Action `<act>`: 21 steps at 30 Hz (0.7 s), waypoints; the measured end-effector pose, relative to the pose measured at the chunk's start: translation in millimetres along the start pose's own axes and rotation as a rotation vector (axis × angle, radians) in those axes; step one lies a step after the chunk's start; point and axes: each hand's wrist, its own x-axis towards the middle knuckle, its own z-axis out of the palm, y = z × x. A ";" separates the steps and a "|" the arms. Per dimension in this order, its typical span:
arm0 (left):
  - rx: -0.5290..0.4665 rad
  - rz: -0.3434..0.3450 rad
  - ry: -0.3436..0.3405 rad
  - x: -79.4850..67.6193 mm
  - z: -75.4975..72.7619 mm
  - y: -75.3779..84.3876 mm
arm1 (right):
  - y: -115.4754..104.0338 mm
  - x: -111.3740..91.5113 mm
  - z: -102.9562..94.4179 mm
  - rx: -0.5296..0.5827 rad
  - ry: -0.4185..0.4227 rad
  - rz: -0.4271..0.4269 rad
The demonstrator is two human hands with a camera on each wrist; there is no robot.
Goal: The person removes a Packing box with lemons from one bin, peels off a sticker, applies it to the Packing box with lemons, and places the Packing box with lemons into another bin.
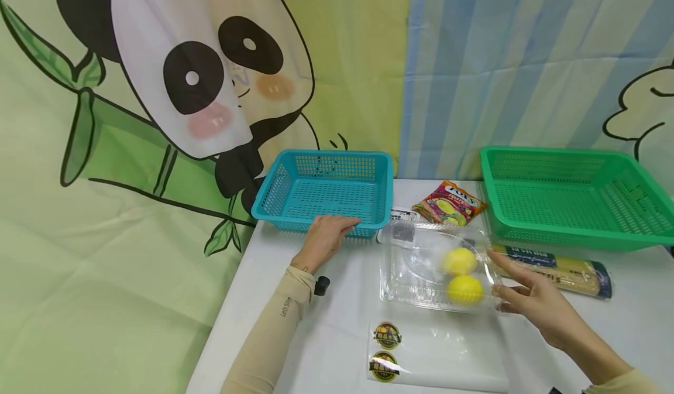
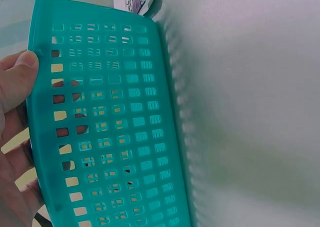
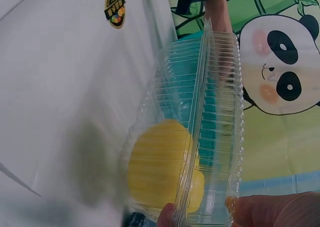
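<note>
My left hand (image 1: 325, 239) holds the near rim of a blue plastic basket (image 1: 321, 198); in the left wrist view the thumb lies on the rim of the basket (image 2: 110, 107) and the fingers show behind its perforated wall. My right hand (image 1: 537, 300) grips the right edge of a clear plastic clamshell box (image 1: 416, 283), thumb on one side and fingers on the other. Two yellow lemons (image 1: 466, 289) lie inside, toward the box's right end. The right wrist view shows the closed box (image 3: 200, 102) side-on with a lemon (image 3: 160, 167) through its ribbed wall.
A green basket (image 1: 574, 206) stands at the back right. Between the baskets lies a Fox's candy bag (image 1: 450, 204). A noodle pack (image 1: 574, 274) lies behind my right hand. A clear sheet with two round stickers (image 1: 387, 335) lies in front of the box.
</note>
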 end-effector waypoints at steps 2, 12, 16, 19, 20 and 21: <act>0.002 -0.003 -0.004 -0.1 0.1 -0.4 | 0.5 -0.6 3.3 0.007 0.001 0.011; 0.026 -0.006 -0.006 -0.2 0.6 -0.1 | 2.8 -6.4 7.2 -0.016 0.004 0.049; 0.015 0.001 -0.002 0.2 0.2 0.1 | 7.5 -10.7 9.8 -0.011 0.008 0.072; 0.009 0.001 -0.005 1.0 -0.1 0.0 | 9.3 -11.8 13.3 -0.011 0.014 0.064; 0.008 0.001 -0.005 1.3 0.1 -0.2 | 9.5 -11.6 14.6 -0.014 0.018 0.060; 0.006 0.001 -0.004 1.6 0.3 -0.2 | 9.6 -11.1 15.8 -0.017 0.021 0.053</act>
